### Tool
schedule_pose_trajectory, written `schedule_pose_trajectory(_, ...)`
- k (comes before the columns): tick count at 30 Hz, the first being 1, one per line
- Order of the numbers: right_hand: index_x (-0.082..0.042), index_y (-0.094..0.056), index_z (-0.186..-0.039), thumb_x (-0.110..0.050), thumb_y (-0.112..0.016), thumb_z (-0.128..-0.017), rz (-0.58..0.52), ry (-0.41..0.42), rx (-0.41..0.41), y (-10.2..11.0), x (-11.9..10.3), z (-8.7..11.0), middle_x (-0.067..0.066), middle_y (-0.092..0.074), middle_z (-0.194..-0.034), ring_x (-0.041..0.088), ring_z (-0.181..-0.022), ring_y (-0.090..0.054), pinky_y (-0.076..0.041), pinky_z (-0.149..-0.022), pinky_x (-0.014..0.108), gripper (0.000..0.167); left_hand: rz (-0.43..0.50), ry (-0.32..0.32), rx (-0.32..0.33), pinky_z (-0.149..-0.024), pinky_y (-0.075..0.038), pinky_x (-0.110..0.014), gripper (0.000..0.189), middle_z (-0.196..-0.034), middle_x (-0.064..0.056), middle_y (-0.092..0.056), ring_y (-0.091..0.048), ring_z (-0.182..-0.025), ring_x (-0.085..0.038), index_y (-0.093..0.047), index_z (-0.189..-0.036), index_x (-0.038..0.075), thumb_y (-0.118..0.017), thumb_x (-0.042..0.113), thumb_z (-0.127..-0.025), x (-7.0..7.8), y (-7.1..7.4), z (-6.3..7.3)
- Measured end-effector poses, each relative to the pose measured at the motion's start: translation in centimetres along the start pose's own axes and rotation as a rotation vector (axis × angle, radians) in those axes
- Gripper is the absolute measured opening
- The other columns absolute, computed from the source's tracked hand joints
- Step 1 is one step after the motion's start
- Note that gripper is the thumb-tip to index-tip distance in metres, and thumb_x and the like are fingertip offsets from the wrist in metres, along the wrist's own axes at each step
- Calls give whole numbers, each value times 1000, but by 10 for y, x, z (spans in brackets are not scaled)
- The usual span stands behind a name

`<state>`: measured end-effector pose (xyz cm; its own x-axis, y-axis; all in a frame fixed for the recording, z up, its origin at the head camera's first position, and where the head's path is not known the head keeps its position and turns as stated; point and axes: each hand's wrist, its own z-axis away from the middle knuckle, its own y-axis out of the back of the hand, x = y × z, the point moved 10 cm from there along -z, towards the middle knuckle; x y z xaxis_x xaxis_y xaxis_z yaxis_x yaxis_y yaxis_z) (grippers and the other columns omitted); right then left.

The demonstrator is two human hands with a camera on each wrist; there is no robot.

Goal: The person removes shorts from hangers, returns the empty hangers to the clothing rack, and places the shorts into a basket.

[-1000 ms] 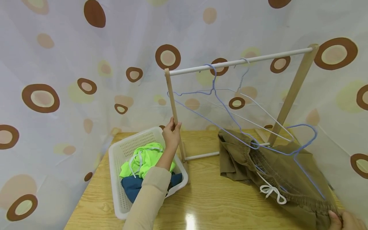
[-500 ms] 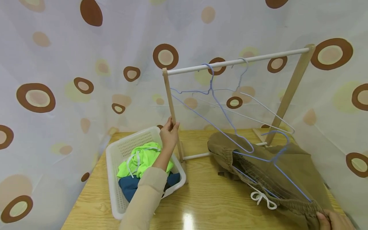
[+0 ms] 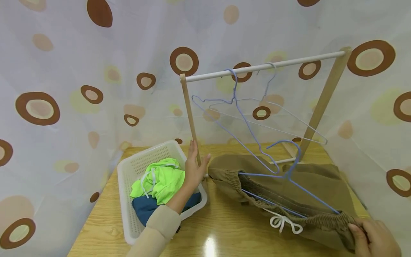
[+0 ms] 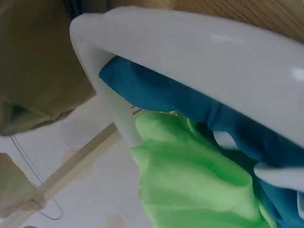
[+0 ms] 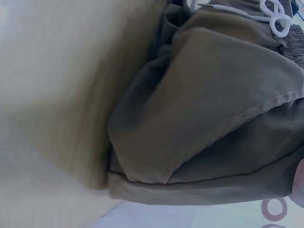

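Table (image 3: pixel 102 225): yellowish wood grain, across the lower frame.
Basket (image 3: pixel 121 200): standing on it, lower left of centre.
Rack (image 3: pixel 250 69): standing, centre to right.
Shorts (image 3: pixel 321 182): spread over it, lower right; contact partly hidden.

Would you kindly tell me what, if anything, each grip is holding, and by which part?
The right grip holds the brown garment by one end of its elastic waistband; the left grip holds nothing.

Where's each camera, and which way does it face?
Head: worn there, facing forward and down at rack, basket, brown shorts; left hand, right hand, sleeve show.
Left wrist: worn there, facing the green garment in the basket; fingers at lower left.
Right wrist: worn there, facing the shorts; some skin at right edge.
Head and right wrist share the shorts.
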<state>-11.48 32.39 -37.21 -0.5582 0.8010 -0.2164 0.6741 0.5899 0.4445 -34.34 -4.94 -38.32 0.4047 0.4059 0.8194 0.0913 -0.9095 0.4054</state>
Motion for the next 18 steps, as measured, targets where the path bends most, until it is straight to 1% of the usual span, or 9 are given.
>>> schedule_pose_trajectory(2, 9, -54, -62, -36, -41, -98, 28, -45, 4, 1, 0, -6, -11, -39, -49, -9, -47, -29, -20, -38, 14, 59, -17, -83, -37, -114, -19, -51, 78, -155, -18, -11, -11, -143, -34, -19, -146, 0, -46, 51, -92, 12, -1, 7)
schedule_pose_trajectory(4, 9, -55, -64, -42, -40, -97, 65, -113, -10, 1, 1, -11, -15, -42, -55, -10, -53, -30, -23, -42, 15, 62, -32, -174, -99, -112, -24, -51, 80, -152, -19, -20, -18, -142, -34, -28, -144, -1, -43, 56, -89, 23, -4, 14)
schedule_pose_trajectory(6, 9, -56, -66, -42, -42, -96, 85, -183, -27, 1, 2, -15, -23, -43, -64, -12, -59, -30, -25, -45, 15, 61, -45, -260, -178, -111, -27, -51, 81, -148, -20, -31, -27, -138, -35, -35, -141, 0, -43, 59, -86, 33, -8, 21)
schedule_pose_trajectory(9, 11, -57, -69, -33, -44, -97, 38, -188, -48, -3, -1, -21, -25, -45, -71, -14, -68, -33, -29, -52, 13, 53, -80, -343, -289, -107, -35, -47, 79, -140, -19, -45, -41, -131, -33, -43, -138, 3, -48, 58, -81, 41, -13, 29)
schedule_pose_trajectory(12, 8, -58, -71, -20, -49, -97, 19, -200, -77, -9, -3, -24, -27, -44, -72, -15, -72, -33, -31, -56, 14, 39, -143, -382, -351, -105, -39, -45, 74, -132, -15, -55, -52, -122, -30, -49, -134, 4, -59, 51, -78, 43, -15, 35)
schedule_pose_trajectory(13, 7, -58, -71, -16, -50, -96, 12, -201, -84, -11, -4, -24, -26, -45, -71, -15, -73, -34, -31, -58, 14, 35, -166, -388, -365, -102, -44, -43, 70, -129, -14, -58, -56, -117, -28, -51, -132, 4, -64, 46, -77, 43, -16, 37)
schedule_pose_trajectory(15, 6, -58, -73, -10, -52, -94, 16, -211, -101, -15, -5, -24, -26, -45, -71, -15, -72, -34, -32, -59, 15, 27, -208, -399, -387, -96, -49, -38, 62, -122, -12, -63, -61, -110, -25, -56, -127, 4, -71, 36, -76, 45, -17, 41)
schedule_pose_trajectory(17, 5, -59, -74, -8, -54, -93, 17, -211, -110, -18, -5, -25, -24, -45, -70, -14, -72, -34, -31, -58, 15, 23, -239, -399, -402, -91, -52, -34, 54, -116, -10, -66, -64, -103, -23, -60, -123, 4, -73, 28, -76, 46, -19, 44)
schedule_pose_trajectory(18, 5, -59, -75, -8, -54, -93, 14, -202, -113, -20, -6, -26, -22, -46, -70, -14, -72, -34, -32, -58, 16, 23, -247, -399, -407, -85, -54, -31, 50, -112, -10, -68, -66, -99, -22, -62, -120, 3, -74, 25, -76, 46, -19, 46)
